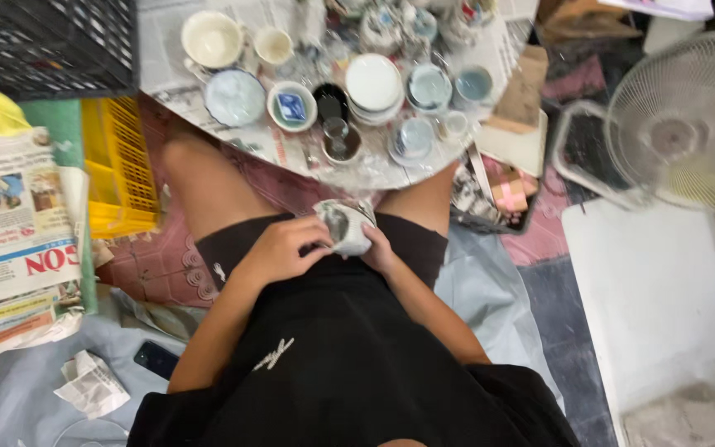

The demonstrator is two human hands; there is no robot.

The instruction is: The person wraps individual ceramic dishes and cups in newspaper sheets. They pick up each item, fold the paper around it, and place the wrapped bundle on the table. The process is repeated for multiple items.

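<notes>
In my lap I hold a small object wrapped in newspaper (346,225). My left hand (285,248) grips its left side with fingers curled over the paper. Under its right side sits my right hand (379,248), mostly hidden by the bundle. Just beyond my knees stands a round table covered in newspaper (378,171), crowded with several ceramic cups, bowls and saucers, among them a white bowl (212,38), a stack of white plates (373,83) and a small dish with a blue square (292,106).
A yellow plastic crate (120,157) and a dark crate (47,43) stand at the left beside a stack of newspapers (14,240). A crumpled paper (88,385) and a phone (155,358) lie on the floor. A white fan (687,120) and white board (659,306) are at right.
</notes>
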